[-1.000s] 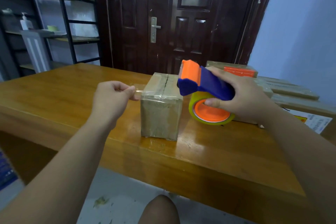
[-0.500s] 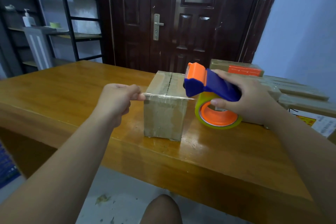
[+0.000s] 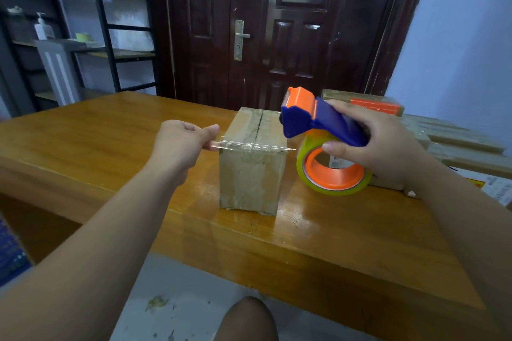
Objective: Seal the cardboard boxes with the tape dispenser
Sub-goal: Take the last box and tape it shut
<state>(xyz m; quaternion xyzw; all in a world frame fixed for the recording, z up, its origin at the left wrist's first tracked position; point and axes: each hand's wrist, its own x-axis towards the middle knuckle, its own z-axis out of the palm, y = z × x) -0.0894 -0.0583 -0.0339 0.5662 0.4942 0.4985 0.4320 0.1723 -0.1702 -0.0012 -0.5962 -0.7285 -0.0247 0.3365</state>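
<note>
door (image 3: 277,36): dark brown, panelled, with a metal handle; I saw it standing behind the table and filling the middle of the far wall.
table (image 3: 110,147): glossy orange-brown wood, running across my whole view; it carried everything listed below except the shelving.
shelving (image 3: 105,22): black metal frame at the far left, beside the door.
stacked boxes (image 3: 465,144): flat cartons piled at the table's right end, behind the right hand; one at the back bore an orange label.
cardboard box (image 3: 249,174): the task's item, upright near the table's front edge, between my view of the two hands; a dark seam ran along its top between the flaps.
right hand (image 3: 388,147): just right of the box, fingers wrapped over the dispenser's handle, thumb (image 3: 332,147) laid against the roll.
left hand (image 3: 177,144): just left of the box, thumb and forefinger pinching the tape's free end, the other fingers curled in.
tape dispenser (image 3: 302,122): blue body with an orange head, held tilted above the box's right top corner.
tape roll (image 3: 332,188): yellow-green on an orange core, hanging under the dispenser, low over the table.
tape strip (image 3: 249,146): clear, drawn taut from the left hand to the dispenser, level with the box's near top edge; I could not tell whether it touched the card.
pump bottle (image 3: 41,28): white, on a shelf at the far left.
</note>
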